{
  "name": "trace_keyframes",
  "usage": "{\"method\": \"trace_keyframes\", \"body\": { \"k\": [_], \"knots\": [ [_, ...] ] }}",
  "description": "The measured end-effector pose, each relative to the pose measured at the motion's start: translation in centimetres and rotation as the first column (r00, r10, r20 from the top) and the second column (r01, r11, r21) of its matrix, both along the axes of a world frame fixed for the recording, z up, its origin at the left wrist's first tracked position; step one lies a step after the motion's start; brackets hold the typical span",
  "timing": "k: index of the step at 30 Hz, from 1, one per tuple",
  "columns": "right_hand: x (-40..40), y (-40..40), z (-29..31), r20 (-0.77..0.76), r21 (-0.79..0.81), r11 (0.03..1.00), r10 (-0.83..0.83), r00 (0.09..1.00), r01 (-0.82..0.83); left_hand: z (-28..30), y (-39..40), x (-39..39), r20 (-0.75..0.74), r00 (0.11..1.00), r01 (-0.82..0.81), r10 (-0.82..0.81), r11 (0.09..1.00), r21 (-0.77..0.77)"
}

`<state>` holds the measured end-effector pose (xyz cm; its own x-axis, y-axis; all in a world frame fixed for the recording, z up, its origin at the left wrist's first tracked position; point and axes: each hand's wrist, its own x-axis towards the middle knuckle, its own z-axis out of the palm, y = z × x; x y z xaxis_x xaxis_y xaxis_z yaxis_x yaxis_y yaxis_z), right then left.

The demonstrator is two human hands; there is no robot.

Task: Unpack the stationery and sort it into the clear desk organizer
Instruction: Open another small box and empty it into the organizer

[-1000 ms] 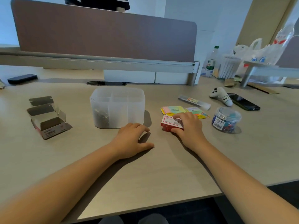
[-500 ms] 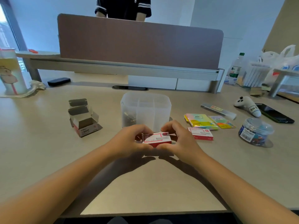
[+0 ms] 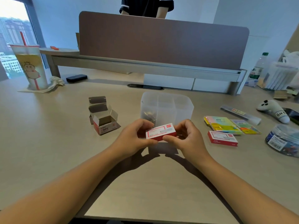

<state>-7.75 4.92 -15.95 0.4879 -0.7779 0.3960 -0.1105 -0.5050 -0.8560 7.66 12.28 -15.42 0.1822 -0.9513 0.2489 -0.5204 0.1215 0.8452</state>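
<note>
Holding a red box (image 3: 160, 132) at both ends, the left hand (image 3: 134, 139) and right hand (image 3: 187, 138) are now pinching it just above the tabletop (image 3: 48, 143), in front of the organizer (image 3: 167, 107). A second ago only the right hand was reaching for it at the stack beside the sticky notes (image 3: 224, 125), while the left was resting flat; since then the box has been carried to the middle and both hands have closed on it. Its flaps are looking shut, so the opening is probably just beginning, though the far end is hidden by fingers. One matching box (image 3: 222, 138) is lying to the right, untouched, and an emptied box (image 3: 104, 121) is sitting open to the left. Something dark and metallic is already lying in the organizer's near-left compartment, which suggests one pack is done and this is the second. The clip jar (image 3: 283, 140) and a long sleeve (image 3: 239, 112) are waiting on the right, so most of the sorting is remaining.
</note>
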Motion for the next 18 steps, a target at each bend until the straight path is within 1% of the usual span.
{"method": "trace_keyframes", "body": {
  "k": [7,14,18],
  "knots": [
    [0.1,0.0,-0.1,0.041,-0.018,1.0,-0.009,0.999,0.01,-0.1,-0.3,0.2,0.0,1.0,0.022,-0.023,0.997,0.075],
    [-0.3,-0.2,0.0,0.055,0.004,0.998,0.061,0.997,-0.061,-0.1,-0.1,0.8,0.012,0.998,0.056,-0.058,0.993,0.105],
    [-0.5,-0.2,-0.1,-0.033,-0.035,0.998,0.052,0.998,-0.053,0.1,0.2,1.1,0.054,0.997,0.051,-0.057,0.994,0.093]
  ]
}}
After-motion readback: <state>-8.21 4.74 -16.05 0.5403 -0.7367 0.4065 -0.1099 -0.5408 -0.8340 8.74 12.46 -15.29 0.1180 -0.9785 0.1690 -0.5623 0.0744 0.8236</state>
